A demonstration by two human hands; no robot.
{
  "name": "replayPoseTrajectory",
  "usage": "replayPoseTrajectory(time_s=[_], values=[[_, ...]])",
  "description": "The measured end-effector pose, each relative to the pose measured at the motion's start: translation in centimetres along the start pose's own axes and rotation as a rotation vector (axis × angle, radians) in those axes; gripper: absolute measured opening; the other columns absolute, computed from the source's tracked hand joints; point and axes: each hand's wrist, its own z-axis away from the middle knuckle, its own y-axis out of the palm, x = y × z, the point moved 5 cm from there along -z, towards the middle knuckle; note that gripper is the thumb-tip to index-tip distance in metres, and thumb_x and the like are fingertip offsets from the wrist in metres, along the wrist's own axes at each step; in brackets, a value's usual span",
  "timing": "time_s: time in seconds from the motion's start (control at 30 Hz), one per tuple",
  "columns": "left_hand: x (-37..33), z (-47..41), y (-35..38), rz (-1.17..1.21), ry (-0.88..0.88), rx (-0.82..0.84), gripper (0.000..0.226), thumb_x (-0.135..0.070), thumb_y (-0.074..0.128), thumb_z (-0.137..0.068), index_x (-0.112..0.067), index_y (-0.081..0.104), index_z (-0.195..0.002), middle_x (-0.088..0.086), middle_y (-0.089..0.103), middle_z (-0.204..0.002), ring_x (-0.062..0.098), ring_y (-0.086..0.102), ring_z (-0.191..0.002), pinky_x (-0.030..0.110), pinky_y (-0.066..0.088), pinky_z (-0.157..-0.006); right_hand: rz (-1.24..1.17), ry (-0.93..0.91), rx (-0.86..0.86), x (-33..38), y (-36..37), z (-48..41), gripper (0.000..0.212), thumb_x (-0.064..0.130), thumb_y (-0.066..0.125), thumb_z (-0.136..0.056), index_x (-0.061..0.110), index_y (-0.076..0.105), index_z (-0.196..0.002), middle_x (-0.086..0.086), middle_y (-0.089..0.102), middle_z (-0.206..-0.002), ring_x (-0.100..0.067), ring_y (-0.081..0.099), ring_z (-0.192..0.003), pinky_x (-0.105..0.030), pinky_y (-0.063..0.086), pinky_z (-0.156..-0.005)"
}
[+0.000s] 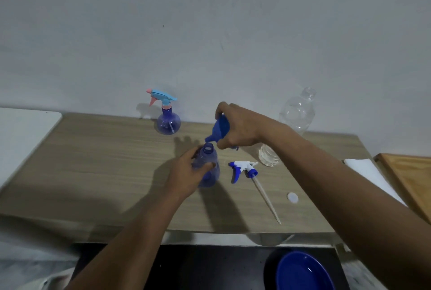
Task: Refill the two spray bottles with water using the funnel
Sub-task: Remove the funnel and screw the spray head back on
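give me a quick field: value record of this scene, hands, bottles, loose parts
left hand: holds open blue bottle upright on table
right hand: holds blue funnel, spout just above bottle mouth
second spray bottle: by wall, sprayer on
loose sprayer head: lying right of open bottle
water bottle: uncapped
white cap: on table

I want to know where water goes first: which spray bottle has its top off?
The near bottle in the left hand: neck open, trigger head lying beside it. The far bottle keeps its head.
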Motion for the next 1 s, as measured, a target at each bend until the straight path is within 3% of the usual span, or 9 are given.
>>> replayPoseTrajectory(time_s=[0.07, 0.17, 0.27, 0.4, 0.57, 0.73, 0.87, 1.0], values=[[0.0, 0.1, 0.0, 0.012, 0.023, -0.007, 0.047, -0.020, 0.083, -0.078, -0.032, 0.066, -0.120, -0.016, 0.070, -0.107, 0.001, 0.065, -0.102, 0.017, 0.052, -0.085, -0.058, 0.037, -0.038, -1.8, -0.7, 0.1, 0.071, 0.030, 0.082, -0.068, 0.025, 0.041, -0.125, -0.004, 0.050, -0.113, -0.022, 0.064, -0.082, -0.042, 0.058, -0.076], [0.4, 0.1, 0.0, 0.017, 0.037, -0.027, 0.050, -0.022, 0.085, -0.076, -0.036, 0.065, -0.119, -0.012, 0.071, -0.112, 0.004, 0.066, -0.104, 0.033, 0.056, -0.094, -0.136, 0.104, -0.137, -4.7, -0.5, 0.1, 0.077, 0.029, 0.083, -0.069, 0.032, 0.045, -0.136, -0.003, 0.046, -0.120, -0.021, 0.061, -0.097, -0.033, 0.052, -0.084], [0.8, 0.0, 0.0, 0.025, 0.043, -0.032, 0.052, -0.035, 0.085, -0.070, -0.039, 0.064, -0.117, -0.011, 0.071, -0.114, 0.009, 0.067, -0.106, 0.041, 0.057, -0.095, -0.270, 0.149, -0.258, -7.5, 1.4, -0.6, 0.063, 0.033, 0.087, -0.068, 0.028, 0.059, -0.124, 0.000, 0.057, -0.119, -0.017, 0.060, -0.101, -0.025, 0.047, -0.077], [1.1, -0.2, 0.1, 0.028, 0.055, -0.021, 0.057, -0.040, 0.083, -0.071, -0.031, 0.065, -0.125, -0.011, 0.070, -0.117, 0.010, 0.067, -0.108, 0.043, 0.057, -0.095, -0.401, 0.234, -0.340, -10.5, 5.0, -2.1, 0.061, 0.039, 0.086, -0.072, 0.024, 0.057, -0.123, 0.004, 0.061, -0.111, -0.015, 0.060, -0.096, -0.017, 0.042, -0.067], [1.8, -0.4, 0.3, 0.041, 0.067, -0.016, 0.051, -0.028, 0.085, -0.078, -0.035, 0.064, -0.124, -0.012, 0.070, -0.119, 0.010, 0.067, -0.109, 0.042, 0.057, -0.096, -0.384, 0.352, -0.386, -13.2, 9.1, -4.8, 0.068, 0.037, 0.082, -0.076, 0.016, 0.053, -0.133, -0.002, 0.060, -0.125, -0.021, 0.061, -0.106, -0.033, 0.050, -0.087], [2.0, -0.5, 0.3, 0.062, 0.072, -0.015, 0.052, -0.031, 0.085, -0.075, -0.039, 0.064, -0.123, -0.012, 0.070, -0.120, 0.010, 0.067, -0.111, 0.043, 0.056, -0.098, -0.377, 0.407, -0.352, -14.3, 12.4, -6.3, 0.063, 0.032, 0.077, -0.082, 0.015, 0.049, -0.136, -0.006, 0.061, -0.128, -0.028, 0.061, -0.112, -0.043, 0.052, -0.093], [2.1, -0.6, 0.6, 0.064, 0.053, -0.015, 0.053, -0.026, 0.084, -0.077, -0.034, 0.064, -0.124, -0.012, 0.070, -0.120, 0.009, 0.067, -0.111, 0.041, 0.055, -0.098, -0.422, 0.436, -0.339, -15.0, 13.4, -6.5, 0.069, 0.028, 0.080, -0.081, 0.016, 0.046, -0.139, -0.008, 0.060, -0.132, -0.030, 0.059, -0.117, -0.042, 0.050, -0.095], [1.9, -0.3, 0.6, 0.069, 0.067, -0.042, 0.051, -0.018, 0.083, -0.079, -0.034, 0.064, -0.123, -0.010, 0.070, -0.120, 0.008, 0.067, -0.110, 0.042, 0.055, -0.099, -0.464, 0.424, -0.273, -15.2, 12.9, -5.2, 0.086, 0.031, 0.080, -0.083, 0.015, 0.032, -0.152, -0.010, 0.050, -0.148, -0.031, 0.052, -0.130, -0.042, 0.045, -0.103]])
